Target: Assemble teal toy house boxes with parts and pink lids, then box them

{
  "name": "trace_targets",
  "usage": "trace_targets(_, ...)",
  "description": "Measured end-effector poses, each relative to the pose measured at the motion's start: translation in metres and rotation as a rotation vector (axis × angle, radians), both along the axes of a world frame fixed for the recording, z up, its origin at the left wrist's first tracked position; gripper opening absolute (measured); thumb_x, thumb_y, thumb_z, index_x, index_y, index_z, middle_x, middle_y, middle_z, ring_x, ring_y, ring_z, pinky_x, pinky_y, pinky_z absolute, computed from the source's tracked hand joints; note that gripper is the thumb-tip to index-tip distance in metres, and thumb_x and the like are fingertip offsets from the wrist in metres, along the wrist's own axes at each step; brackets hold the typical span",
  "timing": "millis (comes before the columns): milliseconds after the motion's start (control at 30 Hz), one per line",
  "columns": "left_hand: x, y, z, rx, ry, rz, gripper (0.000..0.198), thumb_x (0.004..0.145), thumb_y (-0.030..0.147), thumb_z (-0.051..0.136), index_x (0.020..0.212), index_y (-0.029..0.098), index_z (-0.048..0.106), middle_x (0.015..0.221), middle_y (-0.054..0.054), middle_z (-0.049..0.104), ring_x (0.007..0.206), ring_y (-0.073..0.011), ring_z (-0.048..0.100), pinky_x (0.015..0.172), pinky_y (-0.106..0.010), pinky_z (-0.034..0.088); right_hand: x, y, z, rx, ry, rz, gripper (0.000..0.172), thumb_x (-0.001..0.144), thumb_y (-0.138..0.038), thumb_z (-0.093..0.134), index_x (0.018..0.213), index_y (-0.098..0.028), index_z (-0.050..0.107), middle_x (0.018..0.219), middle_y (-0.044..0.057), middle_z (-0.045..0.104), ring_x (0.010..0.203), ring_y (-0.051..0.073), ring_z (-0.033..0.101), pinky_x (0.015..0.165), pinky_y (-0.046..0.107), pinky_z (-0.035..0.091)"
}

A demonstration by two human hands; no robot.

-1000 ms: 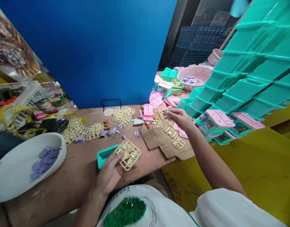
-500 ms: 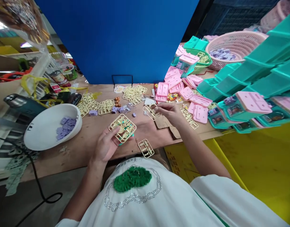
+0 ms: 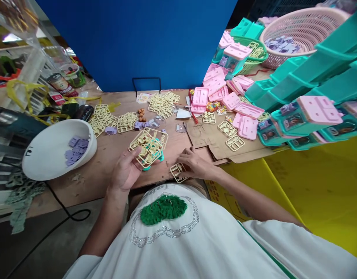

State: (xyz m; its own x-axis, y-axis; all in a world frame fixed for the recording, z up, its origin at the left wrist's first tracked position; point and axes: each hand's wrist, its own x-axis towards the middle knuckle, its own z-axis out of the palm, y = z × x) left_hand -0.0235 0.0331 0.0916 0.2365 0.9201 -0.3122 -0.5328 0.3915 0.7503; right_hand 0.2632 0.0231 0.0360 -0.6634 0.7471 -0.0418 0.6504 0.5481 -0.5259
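Note:
My left hand (image 3: pixel 126 169) grips cream plastic parts frames (image 3: pixel 145 149), thumb on top. One frame juts out behind the front one, to the right. Teal plastic (image 3: pixel 161 155) shows beneath them. Close to the table's front edge, my right hand (image 3: pixel 195 164) has its fingers bent over the right side of a small cream parts frame (image 3: pixel 176 170). Its fingertips are partly hidden there. More cream parts frames (image 3: pixel 164 104) lie in piles farther back, near small brown pieces (image 3: pixel 141 115) and lilac pieces (image 3: pixel 141 125).
A white bowl (image 3: pixel 35 155) with lilac pieces stands at left, beside a dark bottle (image 3: pixel 17 123). Pink lids (image 3: pixel 248 127), a pink basket (image 3: pixel 309 23) and stacked teal boxes (image 3: pixel 306 79) crowd the right. A cardboard sheet (image 3: pixel 201 135) lies on the table; a blue panel (image 3: pixel 143 42) rises behind.
My right hand has moved back toward me, from above the cardboard to the small frame at the table edge. The frame it held now appears with those in my left hand.

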Motion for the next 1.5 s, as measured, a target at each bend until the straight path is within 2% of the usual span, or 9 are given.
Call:
trace_targets(67, 0.006, 0.001, 0.001, 0.005, 0.003, -0.036, 0.047, 0.086, 0.028, 0.081, 0.13, 0.016, 0.07, 0.123, -0.013, 0.08, 0.117, -0.0352, 0.076, 0.098, -0.055, 0.067, 0.009, 0.008, 0.001, -0.095, 0.057, -0.031, 0.023, 0.098, -0.038, 0.072, 0.097, -0.015, 0.072, 0.087, 0.008, 0.068, 0.089, 0.024, 0.06, 0.089, 0.041, 0.049)
trace_targets(167, 0.016, 0.0, 0.003, 0.018, 0.016, -0.084, 0.048, 0.083, 0.028, 0.084, 0.128, 0.015, 0.071, 0.125, -0.014, 0.079, 0.119, -0.0354, 0.075, 0.099, -0.054, 0.067, 0.022, 0.031, 0.013, -0.088, 0.184, -0.215, 0.028, 0.102, -0.042, 0.063, 0.097, -0.016, 0.072, 0.086, 0.007, 0.067, 0.076, 0.02, 0.06, 0.071, 0.032, 0.048)
trace_targets(300, 0.024, -0.003, 0.007, 0.038, 0.001, -0.14, 0.054, 0.081, 0.029, 0.086, 0.131, 0.016, 0.07, 0.126, -0.013, 0.079, 0.12, -0.0359, 0.074, 0.101, -0.056, 0.065, 0.015, 0.051, 0.038, 0.037, 0.455, -0.365, 0.044, 0.103, -0.058, 0.057, 0.11, -0.02, 0.077, 0.099, 0.01, 0.072, 0.089, 0.023, 0.066, 0.079, 0.035, 0.053)
trace_targets(433, 0.027, -0.004, 0.008, 0.05, -0.016, -0.158, 0.056, 0.079, 0.03, 0.089, 0.129, 0.017, 0.071, 0.125, -0.013, 0.079, 0.117, -0.0362, 0.075, 0.1, -0.057, 0.065, -0.012, 0.049, 0.054, -0.126, 0.688, -0.32, 0.05, 0.09, -0.069, 0.07, 0.09, -0.019, 0.078, 0.082, 0.005, 0.072, 0.074, 0.018, 0.065, 0.063, 0.028, 0.05)
trace_targets(633, 0.026, -0.003, 0.002, 0.053, 0.024, -0.039, 0.058, 0.071, 0.037, 0.096, 0.12, 0.016, 0.073, 0.115, -0.01, 0.081, 0.113, -0.0334, 0.077, 0.1, -0.051, 0.066, -0.02, 0.039, 0.064, -0.274, 1.048, -0.654, 0.045, 0.07, -0.059, 0.093, 0.086, -0.02, 0.076, 0.078, 0.003, 0.073, 0.061, 0.012, 0.06, 0.053, 0.026, 0.049)
trace_targets(900, 0.035, -0.002, -0.004, 0.146, 0.059, 0.029, 0.065, 0.067, 0.035, 0.099, 0.123, 0.019, 0.071, 0.112, -0.008, 0.081, 0.112, -0.0286, 0.076, 0.103, -0.043, 0.063, -0.052, 0.021, 0.049, -0.439, 1.131, -0.616, 0.048, 0.065, -0.059, 0.095, 0.081, -0.019, 0.074, 0.073, 0.002, 0.072, 0.061, 0.012, 0.06, 0.053, 0.026, 0.05)
trace_targets(1200, 0.038, -0.004, -0.011, 0.181, 0.135, 0.059, 0.069, 0.068, 0.038, 0.099, 0.128, 0.02, 0.069, 0.119, -0.009, 0.08, 0.116, -0.0296, 0.075, 0.1, -0.041, 0.064, -0.062, 0.016, 0.041, -0.158, 0.939, -0.596, 0.045, 0.076, -0.059, 0.089, 0.083, -0.021, 0.066, 0.08, 0.001, 0.064, 0.071, 0.013, 0.057, 0.065, 0.027, 0.052)
trace_targets(1367, 0.037, -0.006, -0.007, 0.108, 0.05, 0.05, 0.064, 0.07, 0.056, 0.095, 0.117, 0.019, 0.073, 0.115, -0.009, 0.081, 0.114, -0.0313, 0.076, 0.097, -0.044, 0.065, -0.056, 0.023, 0.039, -0.418, 1.046, -0.533, 0.049, 0.07, -0.061, 0.092, 0.084, -0.021, 0.069, 0.079, 0.001, 0.067, 0.072, 0.014, 0.061, 0.068, 0.028, 0.055)
trace_targets(1500, 0.037, -0.005, -0.003, 0.088, 0.003, 0.043, 0.068, 0.072, 0.07, 0.088, 0.112, 0.016, 0.074, 0.112, -0.012, 0.081, 0.115, -0.0334, 0.076, 0.097, -0.045, 0.065, -0.056, 0.025, 0.041, -0.423, 1.112, -0.597, 0.051, 0.065, -0.061, 0.095, 0.083, -0.021, 0.069, 0.079, 0.001, 0.068, 0.071, 0.014, 0.061, 0.068, 0.029, 0.055)
